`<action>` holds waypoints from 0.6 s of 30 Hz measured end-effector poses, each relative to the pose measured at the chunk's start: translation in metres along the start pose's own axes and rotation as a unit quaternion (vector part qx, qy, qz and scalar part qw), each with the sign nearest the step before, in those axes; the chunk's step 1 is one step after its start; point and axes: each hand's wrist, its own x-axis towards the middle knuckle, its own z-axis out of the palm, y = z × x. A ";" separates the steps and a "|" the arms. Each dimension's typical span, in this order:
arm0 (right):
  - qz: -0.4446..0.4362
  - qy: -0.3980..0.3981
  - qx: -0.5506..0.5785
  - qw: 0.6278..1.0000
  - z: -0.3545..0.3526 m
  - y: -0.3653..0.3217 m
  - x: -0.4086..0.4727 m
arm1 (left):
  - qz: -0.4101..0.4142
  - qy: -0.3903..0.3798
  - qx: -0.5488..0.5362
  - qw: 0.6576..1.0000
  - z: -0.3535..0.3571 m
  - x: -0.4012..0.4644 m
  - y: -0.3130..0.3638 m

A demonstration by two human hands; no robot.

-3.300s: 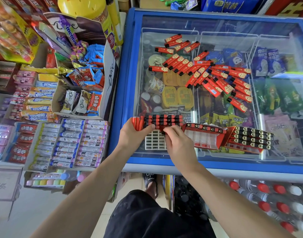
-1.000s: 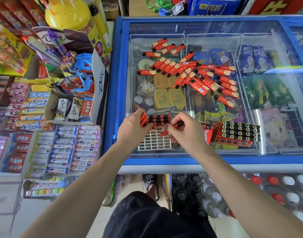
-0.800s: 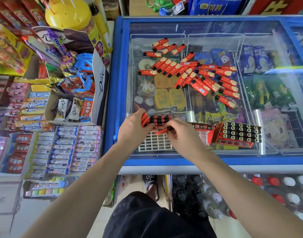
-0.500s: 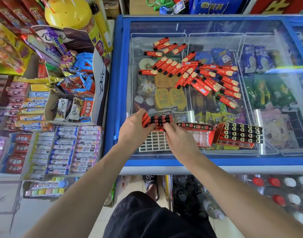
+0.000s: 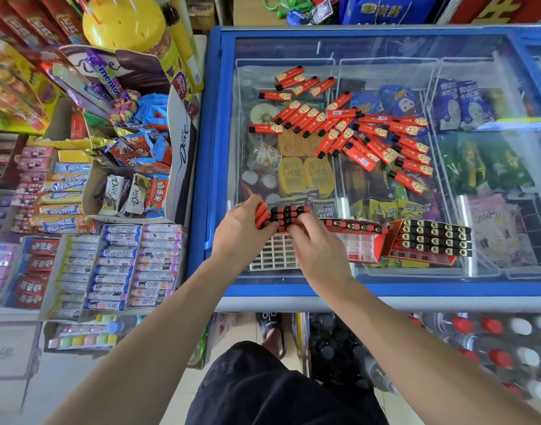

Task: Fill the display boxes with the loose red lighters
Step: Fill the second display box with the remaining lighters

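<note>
My left hand (image 5: 241, 231) grips a bundle of red plastic lighters with black caps (image 5: 283, 216) at centre frame, my right hand (image 5: 320, 251) pinching its near edge; loose red lighters (image 5: 364, 138) lie scattered upper right on the glass freezer worktop (image 5: 493, 277), red cardboard display boxes (image 5: 428, 240) right of my hands

Bright even daylight, glass glare, warped edges

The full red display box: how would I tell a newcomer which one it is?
Start at the blue-framed glass-topped freezer and follow its near edge rightwards. Three red display boxes sit there; the full red display box is the rightmost, untouched by either hand. Unlike its neighbours, every row shows black lighter tops.
</note>
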 end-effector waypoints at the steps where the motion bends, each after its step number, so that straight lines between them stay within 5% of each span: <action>1: -0.004 0.008 -0.004 1.000 0.000 0.000 0.001 | -0.003 0.001 -0.011 1.000 0.000 -0.001 0.001; 6: -0.004 0.017 0.037 0.999 -0.005 -0.001 0.000 | -0.054 -0.051 -0.137 0.988 -0.004 -0.004 0.011; 11: 0.084 0.037 0.191 0.977 -0.028 -0.009 0.009 | -0.125 -0.102 -0.356 0.920 -0.012 -0.006 0.026; 14: 0.218 0.044 0.354 0.908 -0.049 -0.019 0.021 | -0.152 -0.096 -0.422 0.889 -0.013 -0.005 0.027; 18: 0.325 -0.075 0.503 0.797 -0.072 -0.025 0.032 | -0.192 -0.082 -0.481 0.851 -0.013 -0.001 0.034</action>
